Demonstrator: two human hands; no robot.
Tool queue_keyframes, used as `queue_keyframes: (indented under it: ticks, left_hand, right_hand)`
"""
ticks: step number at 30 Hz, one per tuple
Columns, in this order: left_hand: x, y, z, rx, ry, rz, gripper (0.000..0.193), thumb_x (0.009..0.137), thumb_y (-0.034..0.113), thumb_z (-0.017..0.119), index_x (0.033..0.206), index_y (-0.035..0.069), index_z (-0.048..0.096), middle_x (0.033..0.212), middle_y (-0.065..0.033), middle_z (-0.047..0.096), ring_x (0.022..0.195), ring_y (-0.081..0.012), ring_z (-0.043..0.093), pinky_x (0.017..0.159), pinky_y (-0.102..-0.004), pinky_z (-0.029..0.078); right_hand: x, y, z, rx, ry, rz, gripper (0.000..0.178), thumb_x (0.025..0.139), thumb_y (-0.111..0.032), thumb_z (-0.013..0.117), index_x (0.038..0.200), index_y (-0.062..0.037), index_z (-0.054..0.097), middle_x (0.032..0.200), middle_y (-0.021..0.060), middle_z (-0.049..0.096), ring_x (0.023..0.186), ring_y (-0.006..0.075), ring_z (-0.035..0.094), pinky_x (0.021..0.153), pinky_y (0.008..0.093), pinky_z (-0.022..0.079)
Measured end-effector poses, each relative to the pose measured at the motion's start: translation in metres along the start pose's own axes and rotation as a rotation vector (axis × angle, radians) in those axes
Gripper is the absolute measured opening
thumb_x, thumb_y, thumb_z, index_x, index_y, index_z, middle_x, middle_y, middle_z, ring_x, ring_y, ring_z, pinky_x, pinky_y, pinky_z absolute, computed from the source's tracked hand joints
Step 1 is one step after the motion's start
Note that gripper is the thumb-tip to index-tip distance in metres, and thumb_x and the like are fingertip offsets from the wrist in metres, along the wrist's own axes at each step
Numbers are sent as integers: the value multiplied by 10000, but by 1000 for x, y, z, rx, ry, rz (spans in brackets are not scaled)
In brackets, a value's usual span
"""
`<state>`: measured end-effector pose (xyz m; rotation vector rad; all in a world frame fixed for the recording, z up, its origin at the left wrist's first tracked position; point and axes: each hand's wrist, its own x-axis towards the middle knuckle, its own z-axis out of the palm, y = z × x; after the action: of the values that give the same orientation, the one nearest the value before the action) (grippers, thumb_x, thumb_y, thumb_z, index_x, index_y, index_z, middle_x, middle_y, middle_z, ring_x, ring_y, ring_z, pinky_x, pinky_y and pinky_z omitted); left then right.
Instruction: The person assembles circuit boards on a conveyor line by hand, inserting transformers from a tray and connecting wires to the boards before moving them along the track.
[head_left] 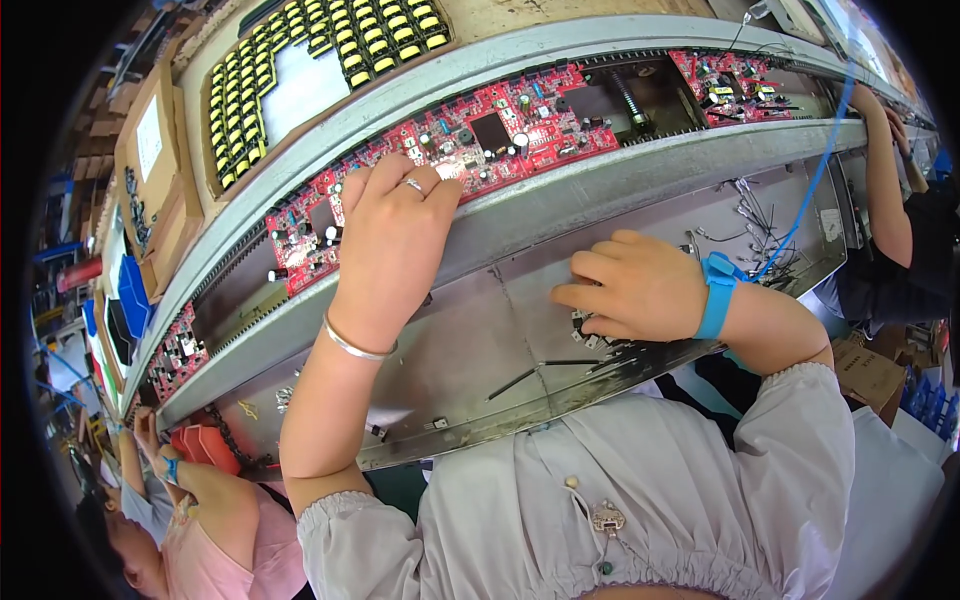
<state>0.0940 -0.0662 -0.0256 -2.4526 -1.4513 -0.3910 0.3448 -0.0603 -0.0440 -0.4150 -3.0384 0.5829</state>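
Bending over the red circuit board (548,143) between metal rails (560,190), the left hand (395,235) hides its fingertips, so its grip cannot be told. The right hand (638,287), fingers partly spread, curls by small dark components (592,338) in the metal tray (470,335), any pinch hidden.

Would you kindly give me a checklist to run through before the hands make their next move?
1. Wrist strap worn: ok, it circles the right wrist.
2. Cord clear of the left hand: ok, it runs up at the far right.
3. Left hand free of jewellery: not ok, there is a ring on a finger and a bracelet at the wrist.
4. Left fingertips' hold at the red board: cannot tell, the hand hides it.
5. Right hand holding a part: cannot tell, the fingers curl over the tray.
6. Tray tidy: not ok, loose parts lie scattered in it.
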Motion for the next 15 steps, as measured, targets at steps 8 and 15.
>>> queue_keyframes:
  ticks: [8,15]
  left_hand:
    - [-8,2,2,-13,0,-35,149,673,93,575,805,98,645,749,-2,583,822,-174,530,728,-313,381]
    - [-5,3,-4,21,-32,-22,151,710,79,585,842,116,647,797,-4,583,794,-169,543,712,-315,395]
  right_hand:
    - [2,9,-4,-11,52,18,322,738,-230,655,1041,-155,573,838,27,470,756,198,515,678,336,380]
    - [-1,13,5,-72,72,-91,228,696,-138,625,921,-176,617,810,4,476,752,182,519,681,327,384]
